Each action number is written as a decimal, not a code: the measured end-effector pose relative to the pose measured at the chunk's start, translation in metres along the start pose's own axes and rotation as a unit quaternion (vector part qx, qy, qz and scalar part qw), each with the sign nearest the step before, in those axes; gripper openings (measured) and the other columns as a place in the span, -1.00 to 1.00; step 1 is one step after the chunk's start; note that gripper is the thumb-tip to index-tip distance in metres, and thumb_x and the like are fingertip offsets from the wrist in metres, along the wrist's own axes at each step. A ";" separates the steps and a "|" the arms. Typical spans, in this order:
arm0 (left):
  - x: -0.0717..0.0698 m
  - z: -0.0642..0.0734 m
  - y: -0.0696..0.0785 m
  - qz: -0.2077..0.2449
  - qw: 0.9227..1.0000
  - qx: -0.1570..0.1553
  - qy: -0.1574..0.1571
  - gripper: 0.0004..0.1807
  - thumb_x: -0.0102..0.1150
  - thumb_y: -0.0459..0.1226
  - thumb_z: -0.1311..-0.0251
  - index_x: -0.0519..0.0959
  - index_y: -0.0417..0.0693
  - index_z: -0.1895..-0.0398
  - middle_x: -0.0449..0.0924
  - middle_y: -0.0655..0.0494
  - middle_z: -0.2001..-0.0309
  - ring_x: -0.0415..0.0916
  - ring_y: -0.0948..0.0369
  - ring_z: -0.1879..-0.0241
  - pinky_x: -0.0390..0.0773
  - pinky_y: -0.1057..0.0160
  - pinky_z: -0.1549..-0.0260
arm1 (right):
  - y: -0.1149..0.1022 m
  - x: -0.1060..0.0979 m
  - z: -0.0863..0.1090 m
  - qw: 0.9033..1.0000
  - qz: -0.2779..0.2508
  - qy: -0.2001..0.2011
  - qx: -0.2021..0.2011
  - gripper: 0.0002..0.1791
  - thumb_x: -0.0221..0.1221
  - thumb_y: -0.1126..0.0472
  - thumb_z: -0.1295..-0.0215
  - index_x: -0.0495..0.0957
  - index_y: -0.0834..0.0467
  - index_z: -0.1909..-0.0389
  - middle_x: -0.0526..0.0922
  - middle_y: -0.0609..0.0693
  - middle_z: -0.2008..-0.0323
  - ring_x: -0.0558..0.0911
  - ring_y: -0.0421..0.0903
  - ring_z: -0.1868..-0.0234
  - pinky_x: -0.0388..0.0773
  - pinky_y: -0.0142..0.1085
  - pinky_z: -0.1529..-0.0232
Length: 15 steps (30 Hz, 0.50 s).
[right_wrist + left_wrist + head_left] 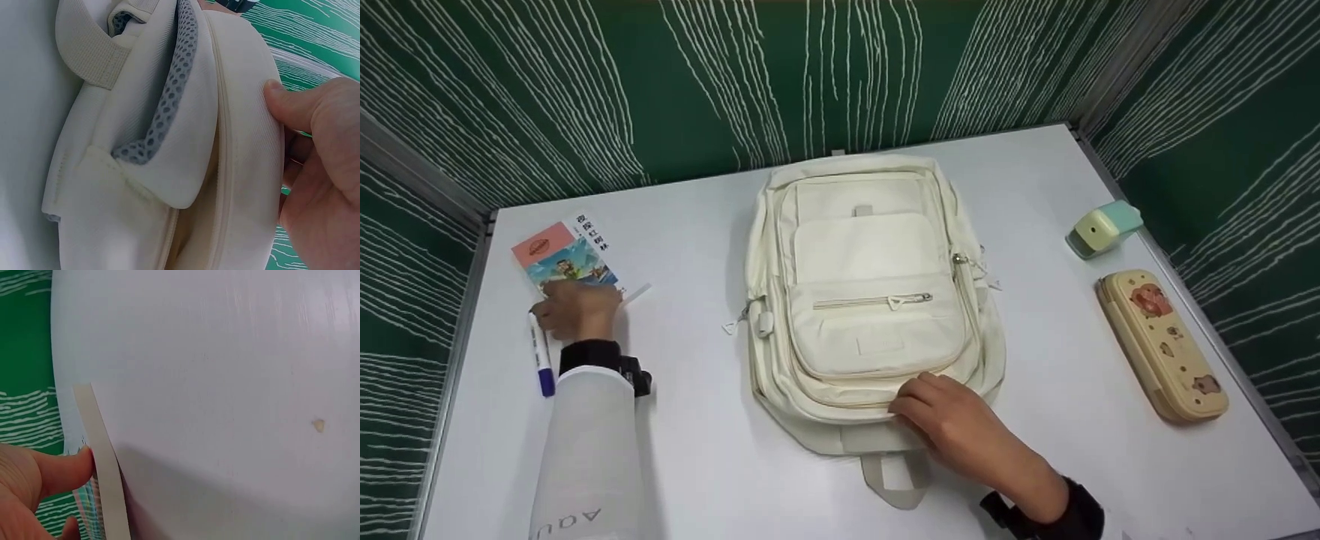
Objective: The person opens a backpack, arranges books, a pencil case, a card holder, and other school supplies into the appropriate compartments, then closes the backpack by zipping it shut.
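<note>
My left hand [580, 306] grips the near edge of a book [556, 253] with a coral and blue illustrated cover. In the left wrist view its thumb [70, 471] presses the cover, and the pale edge of the book [101, 450] stands tilted up. A cream backpack [870, 255] lies flat, front pocket up, its carry handle towards me. My right hand [949, 416] pinches the front layer at its near right edge. There the right wrist view shows the thumb on the fabric beside a parted zipper [220, 146], with the gap opening inward.
A white marker with a blue cap [541, 360] lies just left of my left wrist. At the table's right side are a green and yellow pencil sharpener [1099, 231] and a yellow pencil case [1166, 345]. Green panels with white streaks [855, 75] stand around the white table [712, 480].
</note>
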State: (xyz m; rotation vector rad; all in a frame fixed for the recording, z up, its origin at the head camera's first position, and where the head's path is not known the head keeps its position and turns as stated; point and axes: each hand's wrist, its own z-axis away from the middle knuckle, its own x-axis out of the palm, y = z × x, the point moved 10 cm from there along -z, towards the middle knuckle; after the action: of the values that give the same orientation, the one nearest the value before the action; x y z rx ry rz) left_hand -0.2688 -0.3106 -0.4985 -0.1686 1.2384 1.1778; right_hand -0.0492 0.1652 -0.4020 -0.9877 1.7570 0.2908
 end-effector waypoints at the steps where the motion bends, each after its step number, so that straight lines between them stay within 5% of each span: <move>1: -0.001 0.000 0.000 0.002 1.000 0.002 0.004 -0.07 0.16 -0.26 -0.28 -0.07 -0.37 -0.61 0.05 -0.49 -0.45 0.09 -0.23 -0.42 0.27 -0.16 -0.38 | 0.000 0.000 0.000 1.000 -0.001 0.001 0.000 -0.90 0.24 0.31 -0.40 0.67 0.10 0.16 0.61 -0.12 0.18 0.58 -0.15 0.19 0.58 -0.26 0.12; 9: -0.005 0.000 -0.005 0.066 0.998 0.020 0.012 0.09 0.21 -0.27 -0.31 -0.34 -0.29 -0.65 0.04 -0.41 -0.51 0.10 -0.17 -0.48 0.19 -0.07 -0.47 | 0.000 -0.001 0.000 1.000 0.001 0.002 0.000 -0.90 0.23 0.31 -0.39 0.68 0.10 0.17 0.61 -0.12 0.19 0.59 -0.15 0.19 0.58 -0.25 0.11; 12: -0.006 0.000 -0.010 0.117 0.993 0.017 -0.006 0.00 0.14 -0.34 -0.30 -0.23 -0.34 -0.65 0.10 -0.33 -0.54 0.18 -0.08 -0.47 0.28 0.06 -0.44 | 0.000 -0.001 -0.001 1.000 0.004 -0.001 0.002 -0.91 0.23 0.29 -0.41 0.68 0.09 0.16 0.61 -0.13 0.19 0.59 -0.15 0.19 0.58 -0.25 0.12; 13: -0.006 0.000 -0.012 0.138 0.990 0.013 -0.016 -0.04 0.12 -0.37 -0.30 -0.17 -0.35 -0.65 0.13 -0.30 -0.54 0.22 -0.04 -0.44 0.36 0.13 -0.38 | 0.000 -0.001 -0.001 1.000 0.004 -0.003 0.002 -0.91 0.23 0.30 -0.41 0.68 0.09 0.16 0.61 -0.12 0.19 0.59 -0.15 0.19 0.58 -0.24 0.12; 15: -0.004 0.000 -0.015 0.237 0.970 -0.008 -0.050 -0.10 0.11 -0.45 -0.31 -0.08 -0.30 -0.65 0.14 -0.19 -0.56 0.27 0.06 -0.39 0.53 0.20 -0.20 | 0.000 0.000 -0.001 1.000 0.005 -0.003 0.001 -0.91 0.25 0.31 -0.39 0.67 0.10 0.16 0.61 -0.12 0.19 0.59 -0.14 0.20 0.58 -0.24 0.13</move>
State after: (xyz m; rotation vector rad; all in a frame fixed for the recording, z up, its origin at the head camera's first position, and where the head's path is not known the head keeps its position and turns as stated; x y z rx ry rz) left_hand -0.2566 -0.3198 -0.5023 0.1857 1.2146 1.5872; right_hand -0.0501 0.1645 -0.4011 -0.9760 1.7559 0.2981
